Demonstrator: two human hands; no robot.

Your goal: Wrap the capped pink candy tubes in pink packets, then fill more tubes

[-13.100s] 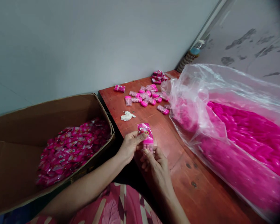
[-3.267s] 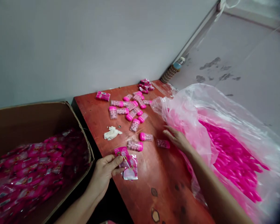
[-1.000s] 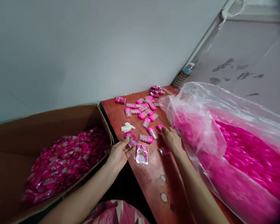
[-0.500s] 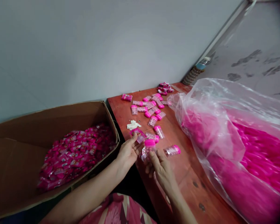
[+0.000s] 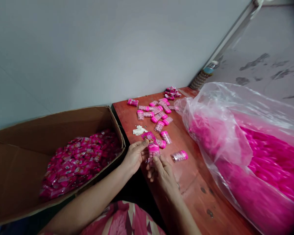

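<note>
My left hand (image 5: 135, 156) is closed, thumb on top, on a printed pink wrapper (image 5: 151, 137) with a clear lower part. My right hand (image 5: 164, 174) pinches a small clear candy bottle (image 5: 154, 152) with a pink cap and small pale pink balls inside. Bottle and wrapper overlap between my hands; whether the bottle is inside the clear part I cannot tell. Just beyond my fingers lies another capped bottle (image 5: 161, 143). A further bottle (image 5: 179, 156) rests on its side to the right of my hands.
Several filled bottles (image 5: 159, 117) lie on the red table (image 5: 193, 176). A white crumpled scrap (image 5: 139, 130) and pink packets (image 5: 171, 93) are there too. A cardboard box (image 5: 116, 130) of pink packets stands left. A large plastic bag (image 5: 235, 143) of pink pieces covers the right side.
The bottle has come against the wrapper, and my right hand has shifted slightly left. The wrapper's printed part is now raised and faces me more flatly.
</note>
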